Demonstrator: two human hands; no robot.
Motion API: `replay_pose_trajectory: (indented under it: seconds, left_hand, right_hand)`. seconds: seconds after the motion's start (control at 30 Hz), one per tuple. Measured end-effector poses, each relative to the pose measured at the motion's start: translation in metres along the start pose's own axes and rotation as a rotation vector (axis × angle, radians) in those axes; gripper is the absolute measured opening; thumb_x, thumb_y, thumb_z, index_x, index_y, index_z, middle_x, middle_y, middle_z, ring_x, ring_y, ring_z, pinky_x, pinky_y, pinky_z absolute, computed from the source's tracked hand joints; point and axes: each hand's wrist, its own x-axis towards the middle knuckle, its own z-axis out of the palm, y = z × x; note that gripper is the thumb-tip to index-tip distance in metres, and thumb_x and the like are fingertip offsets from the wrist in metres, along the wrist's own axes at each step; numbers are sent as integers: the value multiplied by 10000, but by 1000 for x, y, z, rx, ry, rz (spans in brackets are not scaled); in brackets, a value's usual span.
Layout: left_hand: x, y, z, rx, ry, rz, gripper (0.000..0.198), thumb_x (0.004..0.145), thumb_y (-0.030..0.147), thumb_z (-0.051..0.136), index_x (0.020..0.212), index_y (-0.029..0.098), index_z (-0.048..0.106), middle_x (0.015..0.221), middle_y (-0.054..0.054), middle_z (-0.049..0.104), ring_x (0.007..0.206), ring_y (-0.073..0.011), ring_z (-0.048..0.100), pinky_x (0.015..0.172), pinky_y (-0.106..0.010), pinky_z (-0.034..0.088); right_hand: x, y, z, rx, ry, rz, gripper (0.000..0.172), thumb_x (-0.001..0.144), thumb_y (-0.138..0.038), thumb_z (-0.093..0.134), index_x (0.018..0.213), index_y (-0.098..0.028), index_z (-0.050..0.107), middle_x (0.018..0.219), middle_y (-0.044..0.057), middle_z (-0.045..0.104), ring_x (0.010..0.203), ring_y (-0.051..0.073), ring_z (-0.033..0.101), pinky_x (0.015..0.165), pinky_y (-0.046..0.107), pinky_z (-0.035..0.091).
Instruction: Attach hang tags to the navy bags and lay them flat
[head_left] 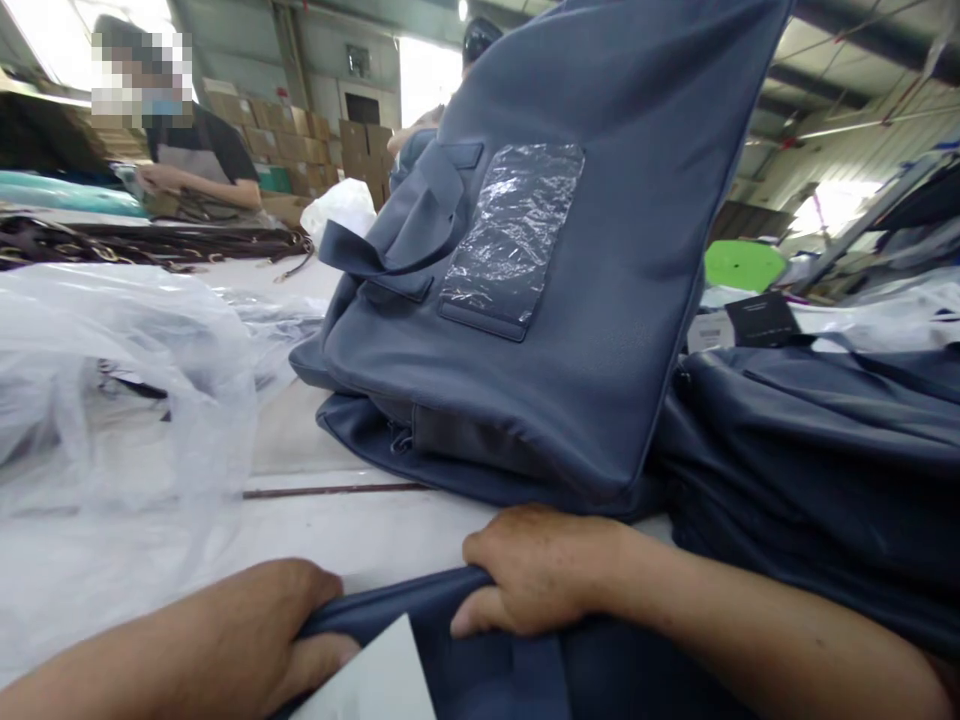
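bag (600,350): slate blue | plastic sheeting (127,400): clear whitish | disc (742,265): bright green | tag (761,320): black

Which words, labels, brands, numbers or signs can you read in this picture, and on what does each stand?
No text can be read.
Black card: print, if any, too small.
Cardboard boxes: markings blurred.
Plastic-covered patch on upright blue bag: nothing legible.
White card by the blue fabric held in left hand and right hand: blank.

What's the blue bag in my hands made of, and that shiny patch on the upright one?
The blue bag, held by the left hand and right hand: probably matte faux leather or coated fabric, smooth with soft folds. The patch on the upright bag: thin clear plastic film, wrinkled and glinting.
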Motion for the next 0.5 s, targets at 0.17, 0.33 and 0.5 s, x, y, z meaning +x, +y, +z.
replay_pose_trajectory:
  seconds: [0.17, 0.33, 0.5]
  left_hand:
    - [1, 7, 7, 216, 67, -165, 599, 844, 655, 531, 1121, 164, 735, 1025, -215, 788, 992, -485, 731, 878, -633, 546]
    - [7, -5, 33, 254, 226, 124, 536, 939, 599, 520, 1213, 172, 692, 1230, -208, 700, 1158, -423, 661, 1023, -585, 505]
    - [17, -24, 18, 168, 152, 237, 585, 1004, 680, 385, 1065, 187, 695, 1024, -137, 722, 956, -339, 699, 909, -498, 561]
  right_hand:
    - [6, 5, 37, -60, 328, 107, 693, 953, -761, 492, 1128, -129, 716, 1010, 194, 772, 931, 375, 743, 828, 502, 585]
    - [-21, 5, 63, -72, 501, -190, 722, 1023, -650, 476, 1549, -156, 466, 1598, 214, 470, 1484, 407, 417, 1193, 622, 361]
    - [-20, 12, 85, 68, 265, -226, 876, 997, -705, 477, 1665, -190, 240, 1735, 166, 188, 1612, 378, 152, 1278, 643, 199]
